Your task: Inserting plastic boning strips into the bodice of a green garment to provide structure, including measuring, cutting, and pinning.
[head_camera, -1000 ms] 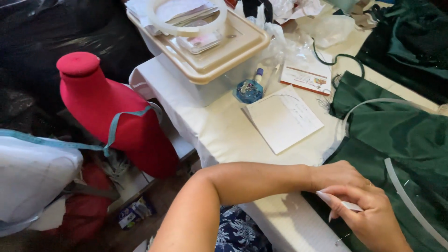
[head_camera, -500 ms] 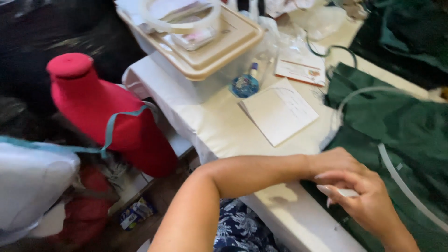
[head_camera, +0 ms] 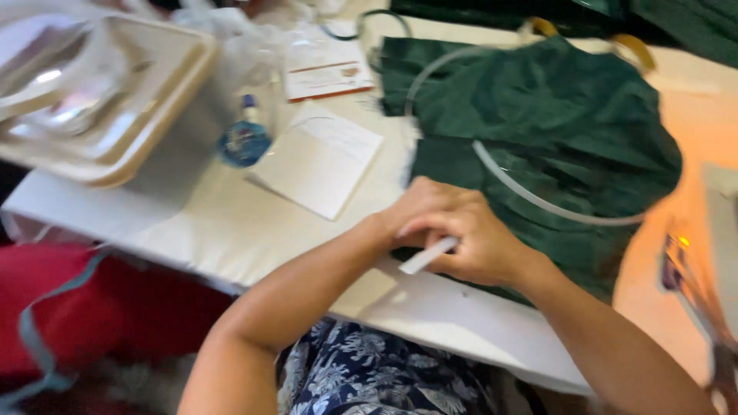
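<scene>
My two hands meet at the near edge of a piece of dark green fabric spread on a white table. My right hand pinches a short white strip between its fingers. My left hand lies just behind it, fingers curled, touching the right hand and the fabric's edge. A long thin white strip curves across the green fabric.
A white paper sheet and a small blue bottle lie left of the fabric. A beige lidded box sits far left. A red padded form with teal tape stands below the table edge. A printed card lies behind.
The view has swung right, shifting table and fabric left in frame. My hands stay together at the fabric edge with the short white strip still pinched.
</scene>
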